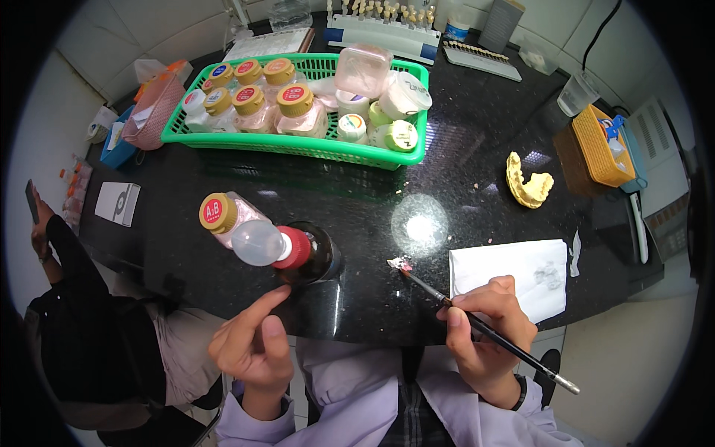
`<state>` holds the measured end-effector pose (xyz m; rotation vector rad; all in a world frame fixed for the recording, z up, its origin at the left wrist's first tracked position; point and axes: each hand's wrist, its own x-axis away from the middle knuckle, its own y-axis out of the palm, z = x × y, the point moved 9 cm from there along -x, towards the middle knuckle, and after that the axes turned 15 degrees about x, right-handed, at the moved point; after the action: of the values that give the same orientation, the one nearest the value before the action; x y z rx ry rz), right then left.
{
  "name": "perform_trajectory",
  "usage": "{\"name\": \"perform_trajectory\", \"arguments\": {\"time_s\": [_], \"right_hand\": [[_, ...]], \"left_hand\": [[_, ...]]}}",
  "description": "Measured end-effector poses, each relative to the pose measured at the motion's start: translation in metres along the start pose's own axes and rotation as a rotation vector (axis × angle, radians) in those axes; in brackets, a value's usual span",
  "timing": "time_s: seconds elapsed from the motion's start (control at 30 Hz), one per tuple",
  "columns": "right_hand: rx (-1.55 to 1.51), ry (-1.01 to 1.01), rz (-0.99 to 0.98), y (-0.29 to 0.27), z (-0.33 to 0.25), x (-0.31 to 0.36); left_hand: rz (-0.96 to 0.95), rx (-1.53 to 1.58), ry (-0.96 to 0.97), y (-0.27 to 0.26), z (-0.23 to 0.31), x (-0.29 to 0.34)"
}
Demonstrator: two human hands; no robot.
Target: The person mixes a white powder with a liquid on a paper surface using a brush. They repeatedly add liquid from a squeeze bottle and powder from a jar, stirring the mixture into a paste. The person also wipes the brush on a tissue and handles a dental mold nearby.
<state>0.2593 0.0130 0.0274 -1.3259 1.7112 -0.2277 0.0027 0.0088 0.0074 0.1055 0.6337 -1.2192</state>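
My right hand [488,335] grips a thin dark-handled brush [525,354] between thumb and fingers. The bristles touch a small white and pink clump [401,264] on the black countertop. My left hand [257,346] holds nothing; its index finger reaches forward and the thumb stands apart. Just beyond that fingertip is a dark glass bottle [322,257] with a red collar and a translucent rounded top. Beside the bottle stands a jar of pale pink powder with a gold lid [218,214]. Under and beyond my right hand lies a folded white paper sheet [514,268], smudged grey.
A green basket [298,147] of lidded jars spans the back left. A yellow dental cast [527,182] rests at right, near an orange basket [603,149]. Tooth shade guides [383,33] line the back. Another person [89,328] sits at left, holding a phone.
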Motion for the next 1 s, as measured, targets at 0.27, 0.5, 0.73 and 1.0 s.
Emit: {"name": "perform_trajectory", "arguments": {"time_s": [0.27,0.5,0.73,1.0], "right_hand": [[-0.033,0.051,-0.007,-0.0030,0.0044,0.0032],[-0.019,0.033,0.018,-0.0063,0.0046,0.0041],[-0.037,0.024,0.057,-0.0085,0.0063,0.0063],[0.001,0.008,0.043,-0.0069,0.0038,0.0051]], "left_hand": [[0.011,-0.001,-0.003,0.0008,0.0001,0.0001],[0.030,0.017,-0.006,0.0015,0.0011,-0.0002],[0.036,0.011,-0.007,0.0012,0.0007,0.0005],[0.035,0.027,-0.015,0.0000,-0.0015,0.0010]]}}
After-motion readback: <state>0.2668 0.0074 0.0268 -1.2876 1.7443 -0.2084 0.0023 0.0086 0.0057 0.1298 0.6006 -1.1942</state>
